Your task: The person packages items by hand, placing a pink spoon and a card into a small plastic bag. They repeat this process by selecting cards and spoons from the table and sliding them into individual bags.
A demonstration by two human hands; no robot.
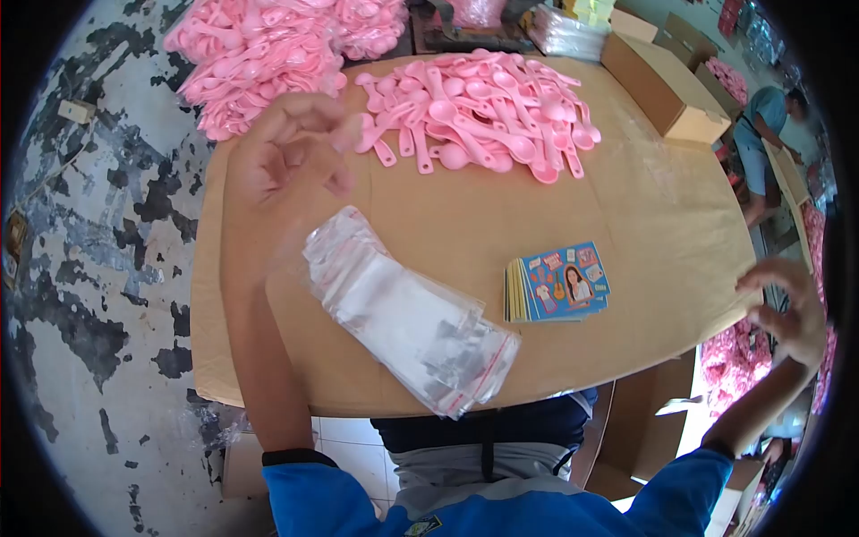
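My left hand (300,152) is raised over the table's left side, fingers curled, close to the pink spoons; whether it holds anything is unclear. My right hand (787,309) hangs off the table's right edge, fingers bent and apart, holding nothing. A fanned stack of clear plastic bags (403,318) lies in front of me, below my left hand. Right of it sits a stack of blue printed cards (565,282). A heap of loose pink measuring spoons (483,112) covers the back middle of the table.
Bagged pink spoons (268,54) pile up at the back left. An open cardboard box (667,85) stands at the back right of the brown-covered table (662,206). Another person (765,134) is at the far right. Cardboard boxes (640,430) sit below the near right edge.
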